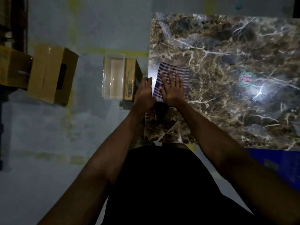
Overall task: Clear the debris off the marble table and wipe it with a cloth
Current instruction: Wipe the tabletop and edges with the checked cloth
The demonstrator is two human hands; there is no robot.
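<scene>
A striped purple-and-white cloth (181,73) lies flat on the brown marble table (227,54) close to its left edge. My right hand (172,90) presses on the cloth with straight, spread fingers. My left hand (144,93) hovers at the table's left edge, beside the cloth, with its palm cupped and fingers loosely bent; nothing shows inside it. A round green-and-red sticker (247,79) sits on the marble to the right of the cloth.
On the floor left of the table stand a white open tray (107,78), a slim brown box (129,78) and a larger cardboard box (52,75). A blue box (276,161) lies at the table's near right corner. The room is dim.
</scene>
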